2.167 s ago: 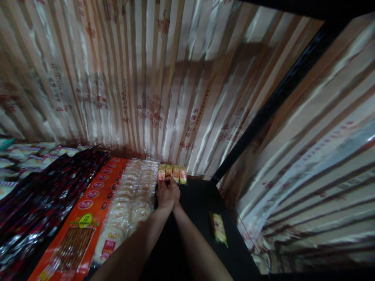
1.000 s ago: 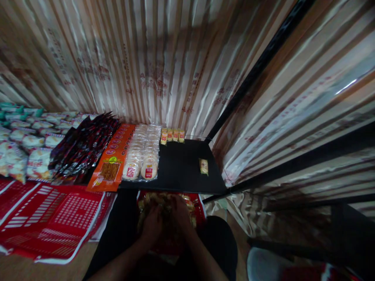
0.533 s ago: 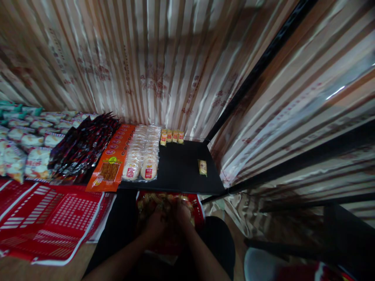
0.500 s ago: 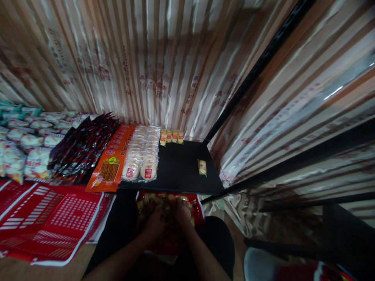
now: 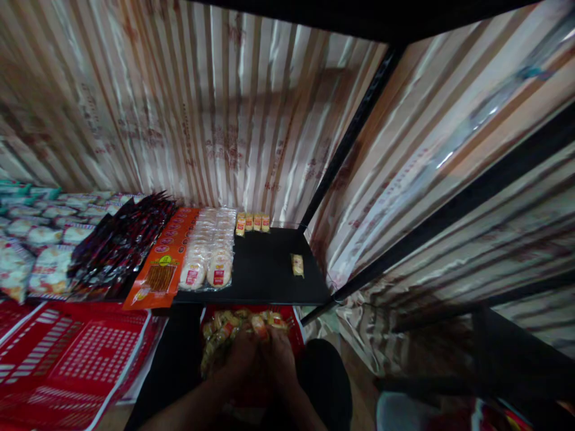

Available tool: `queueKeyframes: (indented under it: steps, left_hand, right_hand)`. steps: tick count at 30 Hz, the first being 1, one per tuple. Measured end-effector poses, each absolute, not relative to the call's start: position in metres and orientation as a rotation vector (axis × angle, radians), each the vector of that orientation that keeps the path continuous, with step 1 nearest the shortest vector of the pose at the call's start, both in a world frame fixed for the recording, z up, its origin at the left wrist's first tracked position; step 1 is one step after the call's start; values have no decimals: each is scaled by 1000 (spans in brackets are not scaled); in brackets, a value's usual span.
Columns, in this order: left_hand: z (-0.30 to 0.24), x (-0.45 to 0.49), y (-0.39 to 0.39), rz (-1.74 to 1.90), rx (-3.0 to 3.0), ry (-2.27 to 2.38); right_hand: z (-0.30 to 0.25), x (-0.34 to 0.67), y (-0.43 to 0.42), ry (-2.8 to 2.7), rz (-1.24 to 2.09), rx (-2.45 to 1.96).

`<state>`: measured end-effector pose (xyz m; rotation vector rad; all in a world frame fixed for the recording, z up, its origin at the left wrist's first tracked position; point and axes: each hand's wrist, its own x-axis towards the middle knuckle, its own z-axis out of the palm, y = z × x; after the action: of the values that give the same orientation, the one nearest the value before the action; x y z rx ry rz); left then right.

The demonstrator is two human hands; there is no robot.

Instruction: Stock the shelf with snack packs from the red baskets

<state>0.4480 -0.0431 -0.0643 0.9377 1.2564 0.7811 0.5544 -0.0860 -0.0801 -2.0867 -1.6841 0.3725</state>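
Note:
Between my knees stands a red basket (image 5: pixel 296 332) filled with small yellow-wrapped snack packets (image 5: pixel 220 326). My left hand (image 5: pixel 242 353) and my right hand (image 5: pixel 278 353) come together over it, fingers closed around one small snack packet (image 5: pixel 259 326) with a reddish label. Dim light hides part of the fingers. On the black shelf (image 5: pixel 265 272) ahead, several similar packets (image 5: pixel 253 222) stand in a short row at the back. Another single packet (image 5: pixel 297 264) lies apart on the right side of the shelf.
Left along the shelf lie round crackers in clear wrap (image 5: pixel 209 251), an orange snack bag (image 5: pixel 164 263), dark shiny packets (image 5: pixel 121 245) and white bags (image 5: pixel 51 263). Red baskets (image 5: pixel 85 353) sit at lower left. Black shelf posts (image 5: pixel 345 146) and a striped curtain (image 5: pixel 251 120) enclose the shelf.
My hands have drawn closer together over the basket, and a packet now shows between them. The view has tilted up and shifted slightly right.

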Motion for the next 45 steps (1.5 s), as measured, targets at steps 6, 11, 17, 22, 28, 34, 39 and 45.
queueKeyframes:
  steps: [6,11,17,22,28,34,39,45]
  left_hand:
    - [-42,453,-42,846,1133,1315]
    - [-18,452,-32,823,1241,1381]
    - [-1,454,-9,845,1390,1362]
    - [10,457,21,772,1425,1462]
    - [20,462,63,649,1527,1599]
    - [25,472,101,538,1490,1711]
    - [30,484,125,557,1449,1729]
    - [34,499,150,649,1518,1717]
  right_hand:
    - [-61,557,-89,-1625,271,-1930]
    - [-32,561,-76,-1502,378,-1808]
    - [1,562,-45,-1328,711,-1737]
    - [5,565,-9,-1280,728,-1686]
    - [2,567,35,-1295,698,-1699]
    - [3,568,81,-1313,717,-1766]
    - [-2,573,114,-1312,676,-1842]
    - [-7,579,149,-1278,614,-1931]
